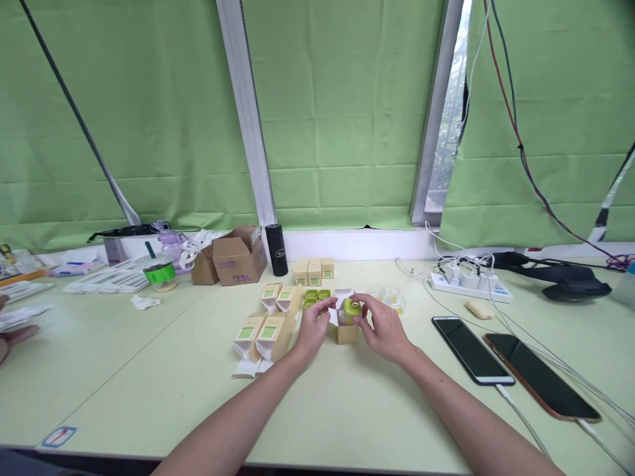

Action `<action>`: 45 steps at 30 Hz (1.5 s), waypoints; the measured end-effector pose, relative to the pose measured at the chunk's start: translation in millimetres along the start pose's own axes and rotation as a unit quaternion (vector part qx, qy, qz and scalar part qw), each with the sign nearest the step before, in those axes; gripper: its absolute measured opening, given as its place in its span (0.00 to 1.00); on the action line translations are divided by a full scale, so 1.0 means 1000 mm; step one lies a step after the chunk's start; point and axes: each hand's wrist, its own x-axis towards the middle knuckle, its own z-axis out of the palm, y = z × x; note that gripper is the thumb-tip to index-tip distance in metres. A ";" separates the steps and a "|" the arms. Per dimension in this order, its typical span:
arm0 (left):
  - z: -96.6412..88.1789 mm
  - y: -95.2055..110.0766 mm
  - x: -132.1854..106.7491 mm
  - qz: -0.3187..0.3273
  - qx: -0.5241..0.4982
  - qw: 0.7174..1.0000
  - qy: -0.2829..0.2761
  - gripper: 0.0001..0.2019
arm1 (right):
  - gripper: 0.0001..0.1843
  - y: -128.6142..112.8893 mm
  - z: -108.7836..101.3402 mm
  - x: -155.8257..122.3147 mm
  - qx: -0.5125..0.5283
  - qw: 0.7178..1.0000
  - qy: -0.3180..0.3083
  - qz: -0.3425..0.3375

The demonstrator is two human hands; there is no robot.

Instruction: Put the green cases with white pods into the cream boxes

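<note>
A small tan cardboard box (348,334) stands upright on the table with its white-lined flaps open. My right hand (384,327) pinches a small green-lidded jar (351,309) at the mouth of the box; how deep the jar sits inside is hard to see. On the other side, my left hand (313,328) has its fingertips closed at the box's white flap. Green lids (317,295) lie in a cluster just behind my left hand. Clear containers with yellow in them (389,296) stand behind my right hand. Several open tan boxes (270,330) with green labels lie to the left.
Closed small boxes (313,271) and a black bottle (276,250) stand at the back. Brown cartons (239,258) and a green-banded cup (159,272) are further left. Two phones (473,350) on cables and a power strip (470,286) occupy the right. Another person's hand (17,336) shows at the left edge.
</note>
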 end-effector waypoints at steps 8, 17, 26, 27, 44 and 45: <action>0.001 -0.003 0.001 -0.003 0.001 1.000 0.000 0.22 | 0.14 -0.002 0.006 -0.003 0.005 1.000 -0.017 0.006; 0.001 0.001 0.000 0.004 0.013 1.000 -0.006 0.22 | 0.12 -0.003 0.010 -0.005 0.005 1.000 -0.027 0.006; 0.002 0.001 -0.002 0.007 0.018 1.000 -0.004 0.22 | 0.07 0.002 0.020 -0.001 0.016 1.000 0.005 0.006; 0.002 0.002 -0.002 0.008 0.016 1.000 -0.005 0.22 | 0.07 0.002 0.021 0.000 0.024 1.000 0.010 0.005; 0.003 0.001 0.001 -0.017 -0.034 0.999 -0.009 0.22 | 0.10 0.004 0.029 0.006 0.159 0.980 0.026 0.113; 0.003 0.001 0.001 -0.018 -0.037 0.999 -0.008 0.22 | 0.11 0.004 0.029 0.006 0.157 0.981 0.026 0.112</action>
